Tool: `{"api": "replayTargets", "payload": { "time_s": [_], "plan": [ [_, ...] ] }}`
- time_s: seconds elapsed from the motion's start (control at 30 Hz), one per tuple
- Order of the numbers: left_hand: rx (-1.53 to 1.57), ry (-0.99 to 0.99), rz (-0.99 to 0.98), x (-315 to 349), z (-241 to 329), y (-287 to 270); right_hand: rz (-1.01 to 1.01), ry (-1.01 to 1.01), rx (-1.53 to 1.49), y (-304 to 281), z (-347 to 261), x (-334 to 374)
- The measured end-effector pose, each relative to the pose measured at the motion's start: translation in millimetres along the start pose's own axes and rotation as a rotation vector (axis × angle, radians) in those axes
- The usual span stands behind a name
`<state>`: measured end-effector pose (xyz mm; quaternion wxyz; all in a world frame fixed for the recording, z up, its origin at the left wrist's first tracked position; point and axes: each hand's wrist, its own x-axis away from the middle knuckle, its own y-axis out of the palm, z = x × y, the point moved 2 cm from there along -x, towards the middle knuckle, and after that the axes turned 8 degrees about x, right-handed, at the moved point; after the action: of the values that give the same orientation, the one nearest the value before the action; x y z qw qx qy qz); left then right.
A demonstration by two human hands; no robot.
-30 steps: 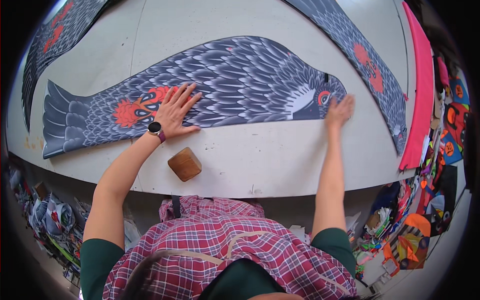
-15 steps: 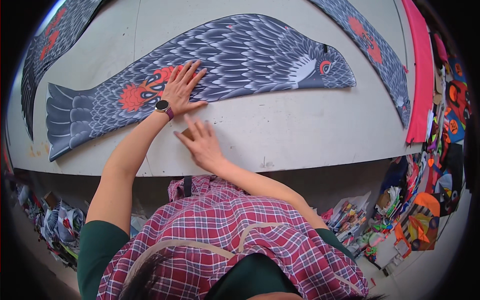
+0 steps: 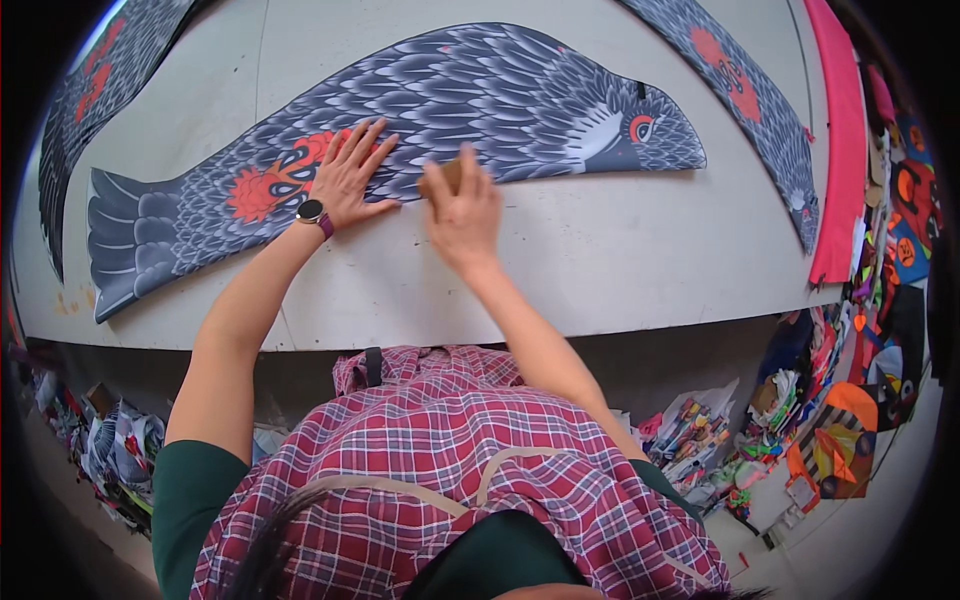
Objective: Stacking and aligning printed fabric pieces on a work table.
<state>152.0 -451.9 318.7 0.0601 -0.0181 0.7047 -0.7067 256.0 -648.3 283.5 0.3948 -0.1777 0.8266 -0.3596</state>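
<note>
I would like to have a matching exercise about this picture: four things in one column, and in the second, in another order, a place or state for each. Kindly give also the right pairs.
Column one
1. left hand
2. right hand
3. watch
4. pink strip

Column two
A. round, with a dark face
B. along the right side of the table
C. flat on the bird panel
D. holding the block

Right pairs: 1-C, 2-D, 3-A, 4-B
</note>
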Motion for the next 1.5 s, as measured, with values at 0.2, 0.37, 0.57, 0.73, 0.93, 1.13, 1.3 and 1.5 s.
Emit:
{"api": "replayTargets", "payload": {
  "time_s": [0.2, 0.37, 0.57, 0.73, 0.93, 1.13, 1.3, 1.5],
  "plan": [
    [0.002, -0.018, -0.053, -2, 10, -4, 0.089, 0.34, 0.44, -90, 275, -17],
    [-0.001, -0.013, -0.043, 4, 0, -5, 0.082, 0.536, 0.5, -112, 347, -26],
    [0.054, -0.005, -0.062, 11, -2, -22, -0.011, 0.229, -0.166, -15, 20, -10],
    [0.284, 0.148, 0.166, 0, 17, -1, -0.015, 0.124, 0.133, 0, -35, 4],
    [0.136, 0.115, 0.298, 50, -16, 16, 0.044, 0.048, 0.342, 17, -6, 21],
    [0.127, -0.127, 0.243, 220, -145, -46, 0.035, 0.002, 0.434, 8, 32, 32],
    [0.052, -0.378, 0.242, 340, -233, -103, 0.012, -0.038, 0.448, 6, 40, 30],
    [-0.025, -0.48, 0.251, 408, -293, -129, -0.011, -0.033, 0.462, 6, 47, 30]
  ]
}}
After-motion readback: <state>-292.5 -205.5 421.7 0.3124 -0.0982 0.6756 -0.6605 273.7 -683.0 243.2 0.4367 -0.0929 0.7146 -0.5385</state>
